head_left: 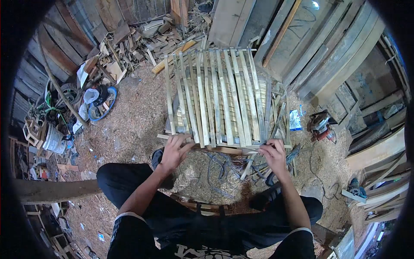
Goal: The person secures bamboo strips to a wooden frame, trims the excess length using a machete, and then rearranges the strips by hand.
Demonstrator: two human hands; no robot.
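A panel of long, narrow wooden slats lies before me, its slats side by side and roughly pointing away from me. At the near left corner, my left hand has its fingers curled over the edge with the thumb below. My right hand pinches the near right corner, fingers closed around the end of the cross strip. Beneath the panel, more stacked slats show through the gaps. Exactly what the fingertips press on is partly hidden.
Scrap wood is heaped at the back left. A red power tool lies right of the panel, and another tool sits farther right. Cables tangle below the panel. A blue basin and white bucket stand left. Sawdust covers the floor.
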